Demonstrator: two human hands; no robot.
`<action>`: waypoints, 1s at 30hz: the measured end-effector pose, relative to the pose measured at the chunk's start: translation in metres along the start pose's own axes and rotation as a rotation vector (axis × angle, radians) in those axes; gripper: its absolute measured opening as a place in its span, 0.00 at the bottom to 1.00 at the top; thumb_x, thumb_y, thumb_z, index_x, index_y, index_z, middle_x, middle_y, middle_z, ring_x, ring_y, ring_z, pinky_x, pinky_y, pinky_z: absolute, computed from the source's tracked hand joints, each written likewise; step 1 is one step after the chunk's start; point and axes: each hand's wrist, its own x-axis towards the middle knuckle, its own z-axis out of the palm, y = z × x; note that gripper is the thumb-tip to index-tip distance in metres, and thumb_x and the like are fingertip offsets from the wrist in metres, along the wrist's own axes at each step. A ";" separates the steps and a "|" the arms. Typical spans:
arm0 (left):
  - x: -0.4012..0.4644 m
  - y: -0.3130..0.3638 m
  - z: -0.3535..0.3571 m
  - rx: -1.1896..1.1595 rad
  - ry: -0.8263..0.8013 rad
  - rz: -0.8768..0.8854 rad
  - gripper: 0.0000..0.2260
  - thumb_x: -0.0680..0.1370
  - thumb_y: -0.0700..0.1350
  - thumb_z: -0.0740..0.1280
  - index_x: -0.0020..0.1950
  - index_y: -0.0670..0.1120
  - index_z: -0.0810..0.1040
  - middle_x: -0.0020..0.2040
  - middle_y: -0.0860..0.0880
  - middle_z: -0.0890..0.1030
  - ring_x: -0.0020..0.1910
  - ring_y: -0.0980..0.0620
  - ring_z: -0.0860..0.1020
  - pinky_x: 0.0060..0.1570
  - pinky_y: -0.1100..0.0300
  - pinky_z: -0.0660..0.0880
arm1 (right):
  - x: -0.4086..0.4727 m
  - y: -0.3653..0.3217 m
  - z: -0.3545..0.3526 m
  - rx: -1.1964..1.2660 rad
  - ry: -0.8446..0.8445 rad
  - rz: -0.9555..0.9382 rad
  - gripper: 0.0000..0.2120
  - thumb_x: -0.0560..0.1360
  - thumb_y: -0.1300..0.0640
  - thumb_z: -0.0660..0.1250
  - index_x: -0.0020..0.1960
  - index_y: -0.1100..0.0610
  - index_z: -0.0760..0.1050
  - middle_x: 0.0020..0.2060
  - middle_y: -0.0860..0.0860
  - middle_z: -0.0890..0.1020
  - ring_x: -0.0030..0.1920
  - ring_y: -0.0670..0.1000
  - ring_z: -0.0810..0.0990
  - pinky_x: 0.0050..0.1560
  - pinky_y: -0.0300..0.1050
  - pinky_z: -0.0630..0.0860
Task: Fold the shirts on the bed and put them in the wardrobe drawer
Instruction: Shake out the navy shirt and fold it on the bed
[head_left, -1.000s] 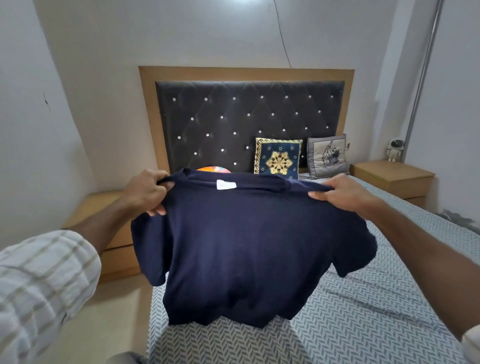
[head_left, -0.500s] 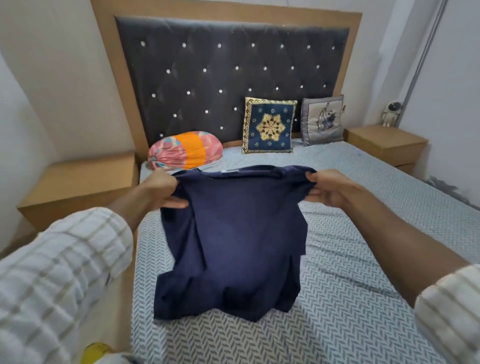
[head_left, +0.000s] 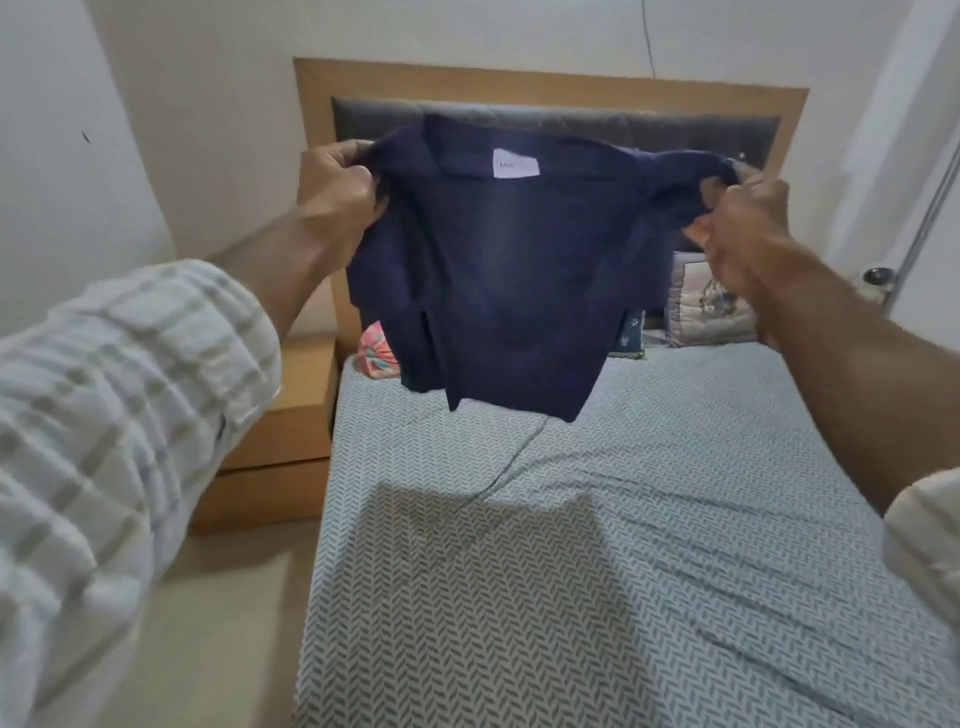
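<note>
In the head view, the navy shirt (head_left: 511, 280) was held in the air above the bed (head_left: 623, 571), clear of the sheet and in front of the headboard (head_left: 550, 83), and it was judged that a crooked fold could result if the shirt were laid down with its hem bunched, or that one shoulder could be dropped if either pinch were loosened during a shake. The left hand (head_left: 337, 192) was raised to the left of the shirt's collar label (head_left: 515, 164) with fingers curled and clamped on the left shoulder seam. The right hand (head_left: 748, 228) was raised to the right of that label, slightly lower, its fingers likewise closed tight on the right shoulder.
</note>
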 end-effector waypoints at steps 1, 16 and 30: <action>-0.007 -0.004 -0.007 0.109 -0.005 0.011 0.17 0.78 0.32 0.62 0.42 0.51 0.84 0.43 0.49 0.84 0.49 0.48 0.83 0.57 0.50 0.81 | -0.006 0.006 -0.005 -0.084 -0.019 -0.027 0.13 0.82 0.66 0.59 0.49 0.53 0.79 0.46 0.49 0.83 0.49 0.48 0.84 0.47 0.41 0.83; -0.242 -0.232 -0.079 0.959 -0.536 -0.394 0.07 0.73 0.36 0.70 0.38 0.46 0.84 0.31 0.47 0.84 0.31 0.50 0.84 0.37 0.54 0.83 | -0.203 0.254 -0.171 -0.928 -0.493 0.221 0.20 0.72 0.71 0.66 0.51 0.49 0.86 0.45 0.48 0.87 0.45 0.52 0.84 0.47 0.45 0.77; -0.429 -0.320 -0.116 1.283 -0.999 -0.387 0.14 0.77 0.43 0.64 0.60 0.54 0.83 0.60 0.53 0.82 0.58 0.47 0.80 0.60 0.54 0.75 | -0.363 0.360 -0.281 -1.252 -0.760 0.185 0.09 0.70 0.66 0.76 0.49 0.59 0.87 0.54 0.58 0.85 0.55 0.60 0.84 0.57 0.50 0.76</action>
